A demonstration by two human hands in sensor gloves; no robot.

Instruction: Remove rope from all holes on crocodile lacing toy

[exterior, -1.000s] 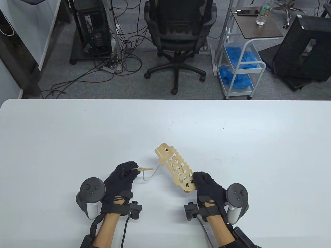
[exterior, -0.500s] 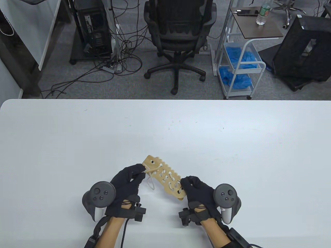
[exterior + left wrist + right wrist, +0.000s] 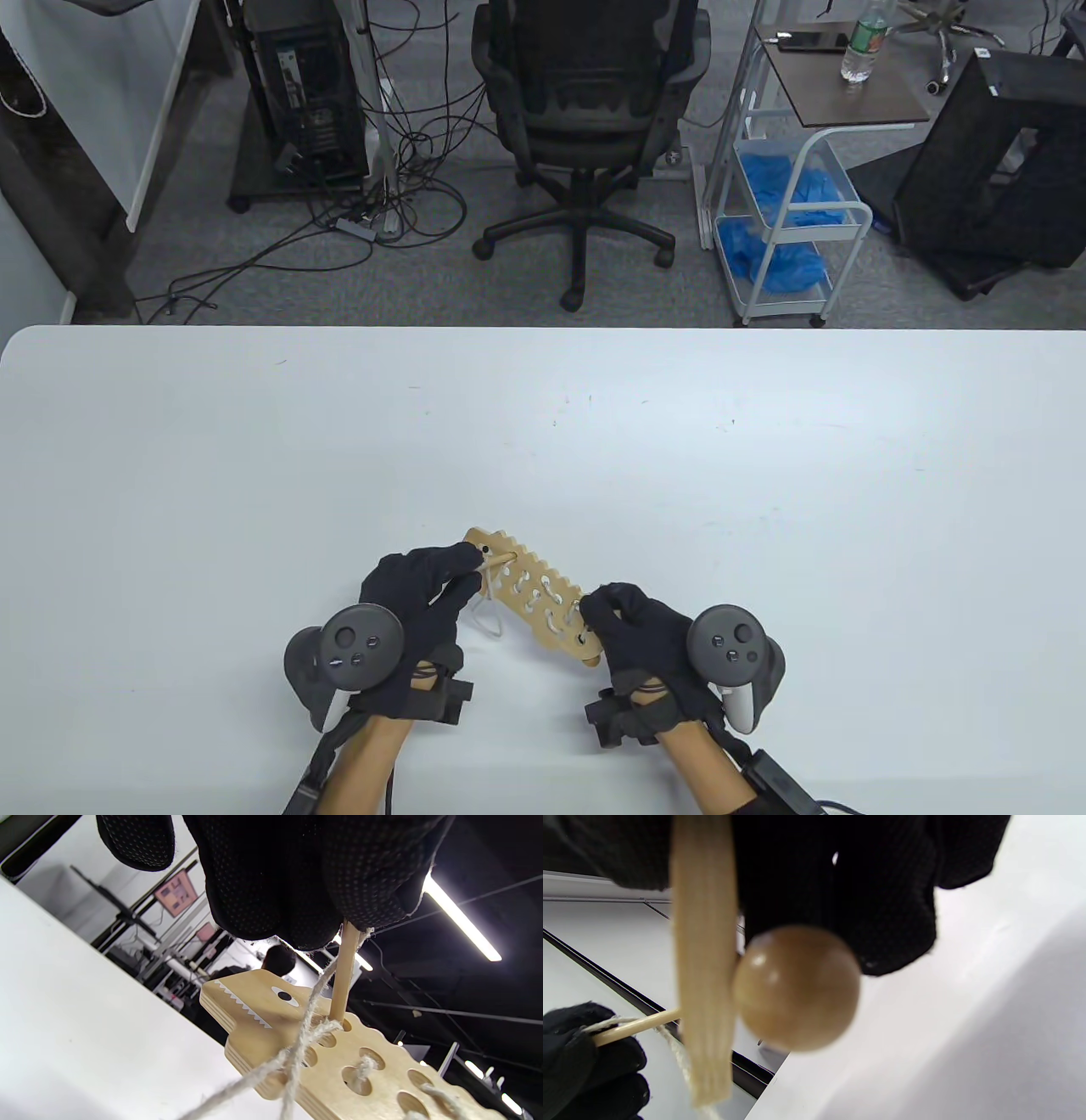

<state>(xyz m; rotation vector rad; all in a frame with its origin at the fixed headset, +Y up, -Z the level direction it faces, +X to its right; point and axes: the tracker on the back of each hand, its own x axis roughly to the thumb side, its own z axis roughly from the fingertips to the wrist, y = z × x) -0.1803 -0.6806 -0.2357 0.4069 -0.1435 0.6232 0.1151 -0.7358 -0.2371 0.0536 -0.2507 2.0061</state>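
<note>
Both hands on the crocodile [image 3: 533, 594], held just above the table [image 3: 764, 475]!
Right hand [image 3: 640, 645] grips the crocodile's near end, by the bead [image 3: 796, 986]; left hand [image 3: 420, 598] pinches the stick [image 3: 342, 976] at its head end, tip at a hole, rope [image 3: 297, 1052] looping below.

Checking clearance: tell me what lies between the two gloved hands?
In the table view, the wooden crocodile lacing board spans the gap between left hand and right hand, with pale rope looping beneath.
</note>
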